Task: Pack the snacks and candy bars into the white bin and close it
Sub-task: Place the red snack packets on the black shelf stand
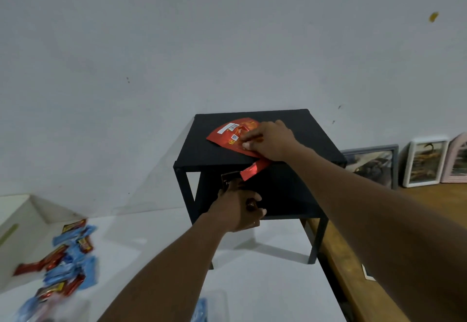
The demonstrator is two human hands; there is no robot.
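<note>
A red snack bag point(227, 134) lies on top of a small black shelf point(202, 152). My right hand point(270, 141) rests on the bag with fingers pinching its near edge. A second red packet point(254, 171) hangs over the shelf's front edge just below that hand. My left hand point(238, 210) reaches into the shelf's lower level and grips a dark brown packet point(231, 180). The white bin point(20, 233) stands open at the far left. A heap of blue and red candy bars point(68, 258) lies on the white table beside it.
The white table point(265, 283) ends at the right over a wooden floor point(366, 258). Framed pictures point(424, 162) lean against the wall at the right. A clear lid or container with something blue point(202, 309) sits at the bottom edge.
</note>
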